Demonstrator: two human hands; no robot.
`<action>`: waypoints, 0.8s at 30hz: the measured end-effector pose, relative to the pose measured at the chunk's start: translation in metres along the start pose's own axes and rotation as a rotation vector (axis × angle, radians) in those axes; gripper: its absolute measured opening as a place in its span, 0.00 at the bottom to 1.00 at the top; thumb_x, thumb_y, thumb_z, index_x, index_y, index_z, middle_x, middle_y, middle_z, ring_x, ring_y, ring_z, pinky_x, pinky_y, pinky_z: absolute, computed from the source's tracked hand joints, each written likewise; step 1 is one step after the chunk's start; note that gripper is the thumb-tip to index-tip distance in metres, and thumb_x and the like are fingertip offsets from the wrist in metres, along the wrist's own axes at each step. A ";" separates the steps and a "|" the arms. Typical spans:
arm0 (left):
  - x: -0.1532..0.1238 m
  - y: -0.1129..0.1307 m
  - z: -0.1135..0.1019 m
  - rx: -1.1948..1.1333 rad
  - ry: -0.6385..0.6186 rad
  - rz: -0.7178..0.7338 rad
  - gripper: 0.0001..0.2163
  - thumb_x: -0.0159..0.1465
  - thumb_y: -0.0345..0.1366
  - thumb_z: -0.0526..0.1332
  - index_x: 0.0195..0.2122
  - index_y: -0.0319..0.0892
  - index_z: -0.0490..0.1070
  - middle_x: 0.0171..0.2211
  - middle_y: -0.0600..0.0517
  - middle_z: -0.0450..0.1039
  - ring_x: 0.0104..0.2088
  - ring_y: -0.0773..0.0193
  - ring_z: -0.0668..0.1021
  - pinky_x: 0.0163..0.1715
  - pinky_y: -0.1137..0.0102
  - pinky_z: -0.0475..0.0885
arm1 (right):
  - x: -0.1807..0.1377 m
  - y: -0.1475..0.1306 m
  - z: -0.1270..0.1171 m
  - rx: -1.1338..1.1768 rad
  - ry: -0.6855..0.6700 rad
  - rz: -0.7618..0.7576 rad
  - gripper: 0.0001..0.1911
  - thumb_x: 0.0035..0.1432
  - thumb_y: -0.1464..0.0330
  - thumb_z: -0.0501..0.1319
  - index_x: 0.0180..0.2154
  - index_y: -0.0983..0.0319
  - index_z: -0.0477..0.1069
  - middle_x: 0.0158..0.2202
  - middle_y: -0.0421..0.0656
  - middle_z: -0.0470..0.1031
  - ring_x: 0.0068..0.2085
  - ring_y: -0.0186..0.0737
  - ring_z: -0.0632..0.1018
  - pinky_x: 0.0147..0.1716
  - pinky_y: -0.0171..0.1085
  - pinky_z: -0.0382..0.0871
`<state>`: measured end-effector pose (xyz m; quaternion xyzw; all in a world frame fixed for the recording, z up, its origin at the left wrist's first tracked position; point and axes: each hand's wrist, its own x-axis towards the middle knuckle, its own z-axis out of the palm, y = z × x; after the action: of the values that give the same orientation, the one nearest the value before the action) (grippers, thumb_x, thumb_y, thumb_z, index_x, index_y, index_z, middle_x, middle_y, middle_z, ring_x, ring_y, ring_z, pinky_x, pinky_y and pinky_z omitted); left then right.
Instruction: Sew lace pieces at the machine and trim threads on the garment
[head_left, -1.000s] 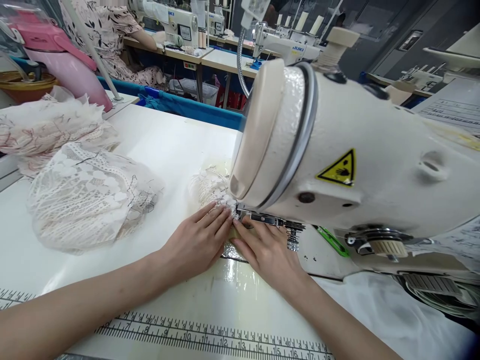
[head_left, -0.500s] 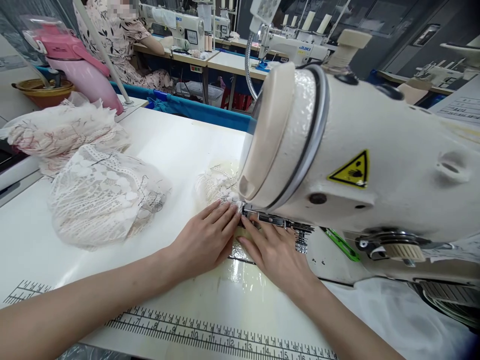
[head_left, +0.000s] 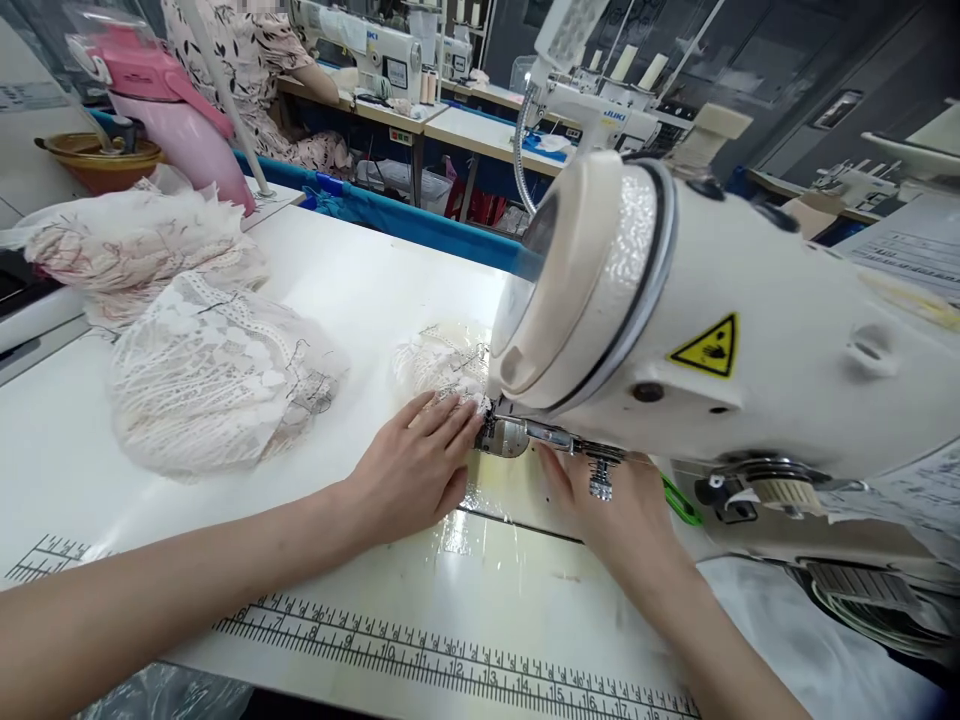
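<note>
A small gathered piece of white lace (head_left: 439, 365) lies left of the sewing machine's needle area, partly hidden behind the machine head (head_left: 592, 290). My left hand (head_left: 420, 455) rests flat on the lace's near edge, fingers stretched out beside the presser foot (head_left: 491, 425). To the right of the metal needle plate (head_left: 510, 440) is my right hand (head_left: 619, 500), reaching under the machine arm. Its thumb side shows stretched out, while the other fingertips are hidden behind the thread tension parts (head_left: 600, 470); I see nothing held there.
A larger lace piece (head_left: 217, 380) and a bundle of lace (head_left: 142, 245) lie on the left. Behind them stand a pink bottle (head_left: 176, 130) and a brown bowl (head_left: 105, 165). A printed ruler (head_left: 420, 655) runs along the front edge. A person (head_left: 247, 90) sits beyond.
My right hand has moved right, away from the presser foot and under the machine arm, uncovering the needle plate. My left hand stays on the lace. The view has shifted slightly.
</note>
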<state>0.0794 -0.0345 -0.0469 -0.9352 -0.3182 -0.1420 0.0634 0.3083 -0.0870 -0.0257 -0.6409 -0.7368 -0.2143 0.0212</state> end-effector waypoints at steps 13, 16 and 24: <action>0.083 -0.094 -0.028 -0.172 -0.153 -0.587 0.12 0.66 0.31 0.55 0.46 0.28 0.70 0.47 0.29 0.72 0.49 0.42 0.75 0.42 0.55 0.73 | -0.006 0.055 -0.012 -0.106 -0.334 0.045 0.12 0.62 0.72 0.53 0.42 0.66 0.73 0.27 0.49 0.75 0.29 0.48 0.78 0.23 0.38 0.63; 0.097 -0.105 -0.024 -0.264 -0.165 -0.651 0.09 0.61 0.31 0.60 0.41 0.31 0.72 0.42 0.34 0.76 0.44 0.44 0.78 0.39 0.58 0.73 | -0.011 0.041 -0.020 -0.166 -0.470 0.130 0.13 0.63 0.76 0.51 0.43 0.65 0.73 0.27 0.47 0.77 0.26 0.45 0.78 0.18 0.35 0.57; 0.046 -0.082 -0.052 -0.424 0.028 -0.467 0.07 0.65 0.32 0.58 0.42 0.42 0.73 0.42 0.51 0.79 0.40 0.60 0.79 0.35 0.69 0.72 | -0.024 0.037 -0.021 -0.228 -0.371 0.163 0.19 0.63 0.78 0.53 0.53 0.62 0.71 0.36 0.47 0.81 0.31 0.43 0.82 0.20 0.34 0.65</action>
<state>0.0519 0.0456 0.0190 -0.8273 -0.4866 -0.2285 -0.1629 0.3423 -0.1137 -0.0030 -0.7248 -0.6450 -0.1725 -0.1699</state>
